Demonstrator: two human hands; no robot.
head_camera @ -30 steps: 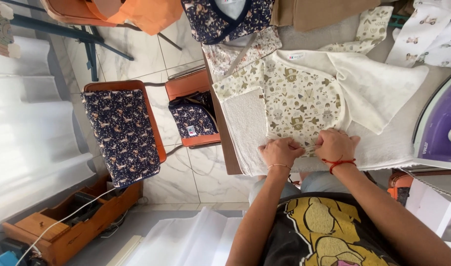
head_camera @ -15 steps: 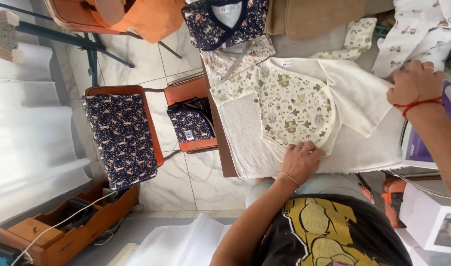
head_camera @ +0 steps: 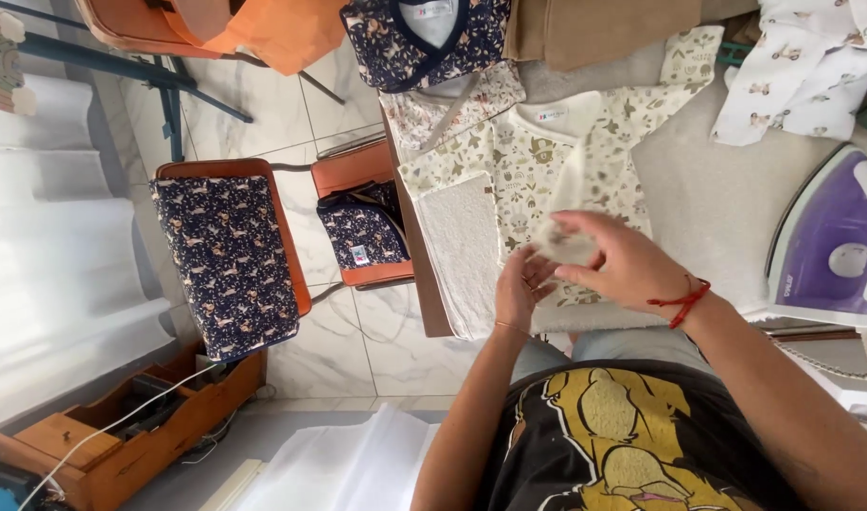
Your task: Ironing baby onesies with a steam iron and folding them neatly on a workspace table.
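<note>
A cream baby shirt with a small animal print (head_camera: 509,166) lies on the grey padded ironing surface (head_camera: 727,208). My right hand (head_camera: 623,260), a red string at its wrist, grips the shirt's sleeve and has carried it over the shirt's body. My left hand (head_camera: 519,289) sits at the shirt's near hem, fingers pinching the same fold of cloth. A white towel (head_camera: 462,246) lies under the shirt's left side.
A purple and white iron (head_camera: 831,246) stands at the right. More printed garments (head_camera: 803,66) and a tan cloth (head_camera: 594,28) lie at the far edge. Dark blue printed cloths (head_camera: 225,260) cover two orange chairs at the left. A wooden box (head_camera: 121,435) sits on the floor.
My right hand went out right to the sleeve, then came back over the shirt with the sleeve in it. My left hand stayed at the near hem.
</note>
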